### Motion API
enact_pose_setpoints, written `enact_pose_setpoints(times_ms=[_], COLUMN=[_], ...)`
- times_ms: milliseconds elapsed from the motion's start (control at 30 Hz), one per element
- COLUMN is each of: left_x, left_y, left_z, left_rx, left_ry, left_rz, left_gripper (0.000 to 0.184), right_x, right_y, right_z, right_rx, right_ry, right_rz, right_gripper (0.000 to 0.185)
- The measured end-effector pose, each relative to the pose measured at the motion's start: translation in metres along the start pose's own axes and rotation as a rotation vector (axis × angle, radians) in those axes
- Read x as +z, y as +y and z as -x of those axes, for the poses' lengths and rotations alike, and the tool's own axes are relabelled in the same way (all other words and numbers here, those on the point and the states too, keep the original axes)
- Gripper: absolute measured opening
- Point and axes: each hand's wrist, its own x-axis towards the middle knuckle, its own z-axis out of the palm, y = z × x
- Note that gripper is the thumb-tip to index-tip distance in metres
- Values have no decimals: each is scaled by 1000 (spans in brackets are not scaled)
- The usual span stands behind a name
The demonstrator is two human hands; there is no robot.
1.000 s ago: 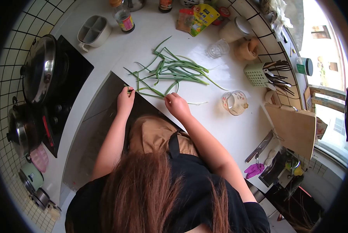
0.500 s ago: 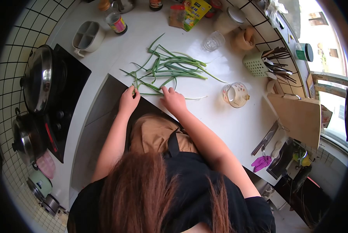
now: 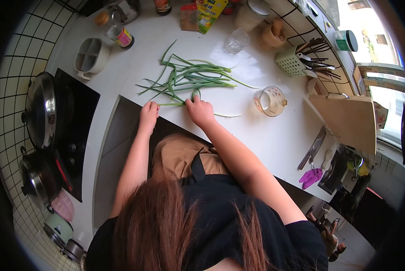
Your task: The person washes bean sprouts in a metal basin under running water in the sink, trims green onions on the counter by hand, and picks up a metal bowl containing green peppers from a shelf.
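Observation:
Between my hands runs a single green onion, its leaf stretched level along the counter's front edge. My left hand is closed in a pinch on the leaf's tip. My right hand grips the same stalk farther right, fingers closed over it. Out past the right hand, a thin white stem end lies on the counter; whether it belongs to the held stalk is hidden by that hand. Just beyond both hands, a loose bunch of green onions is spread with its leaves pointing left.
A glass measuring cup stands right of the bunch, a small clear glass behind it. Farther right are a green utensil basket and a cutting board. At left sit a divided seasoning box and a black cooktop with pots.
The leaf in my left hand is now drawn out straight toward the right hand, where before the left fingers were curled over it. The whole view has shifted slightly.

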Motion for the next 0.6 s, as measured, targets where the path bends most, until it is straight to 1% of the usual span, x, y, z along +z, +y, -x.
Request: enact_pose_setpoints(times_ms=[67,167,200,300,400,467,500,600], left_x=[11,25,30,36,8,-7,-15,-11], left_y=[0,6,9,21,67,107,112,123], left_z=[5,14,17,27,30,38,37,38], left_rx=[-31,-1,9,32,237,312,294,128], left_ry=[-14,-11,-15,-9,147,94,13,-140], left_rz=[267,494,503,500,631,583,583,704], left_gripper=[22,21,21,22,24,24,23,25], right_x=[-2,-2,-2,-2,-1,2,3,-13], right_y=[-2,-6,-7,-5,0,2,3,5], right_z=[-3,-8,-10,-14,-15,-17,-20,-20], right_rx=[44,102,121,82,52,52,47,35], right_ry=[-30,-61,-69,-79,-107,-116,-116,-53], right_rz=[-1,-26,-38,-31,-1,15,25,67], right_gripper=[11,13,13,13,14,14,14,26])
